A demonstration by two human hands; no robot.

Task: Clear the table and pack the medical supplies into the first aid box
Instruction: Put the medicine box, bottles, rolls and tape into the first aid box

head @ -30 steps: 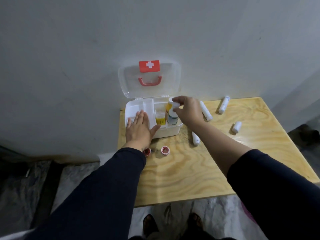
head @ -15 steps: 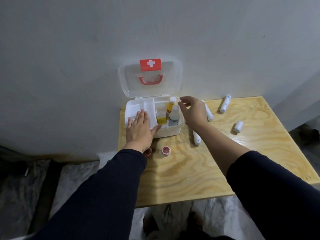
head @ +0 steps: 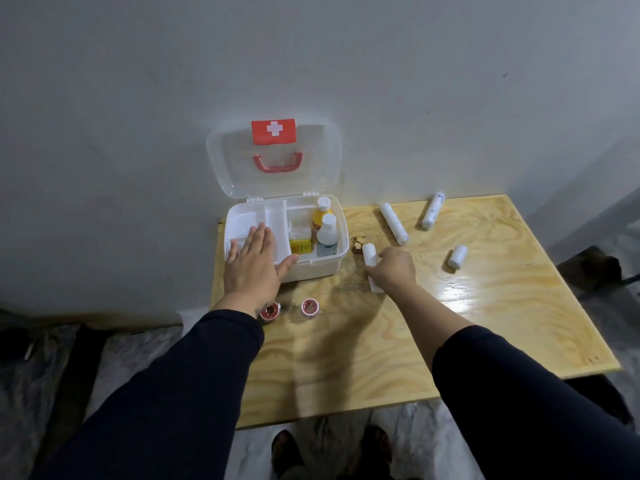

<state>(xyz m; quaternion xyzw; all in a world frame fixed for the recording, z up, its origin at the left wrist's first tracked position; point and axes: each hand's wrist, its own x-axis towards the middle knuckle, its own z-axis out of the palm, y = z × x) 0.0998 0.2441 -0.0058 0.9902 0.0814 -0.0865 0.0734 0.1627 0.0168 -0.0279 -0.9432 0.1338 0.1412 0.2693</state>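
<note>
The white first aid box point(head: 341, 233) stands open at the table's back left, its clear lid point(head: 322, 161) leaning on the wall. Inside stand a yellow bottle point(head: 320, 216), a clear bottle point(head: 327, 239) and a small yellow packet point(head: 300, 245). My left hand point(head: 252, 265) lies flat, fingers spread, on the box's front left rim and inner tray. My right hand point(head: 393, 270) closes around a white bandage roll point(head: 369, 255) lying on the table just right of the box. Three more bandage rolls lie further right: a long one point(head: 393, 223), another point(head: 433, 211) and a short one point(head: 457, 257).
Two small red tape rolls point(head: 268, 312) point(head: 310, 307) sit near the wooden table's point(head: 450, 341) left front, one partly under my left wrist. The grey wall stands right behind the box. My feet point(head: 287, 448) show below the table's near edge.
My right hand left the bottle standing in the box, drew back to the right and came down onto the bandage roll beside the box. My left hand stayed on the box.
</note>
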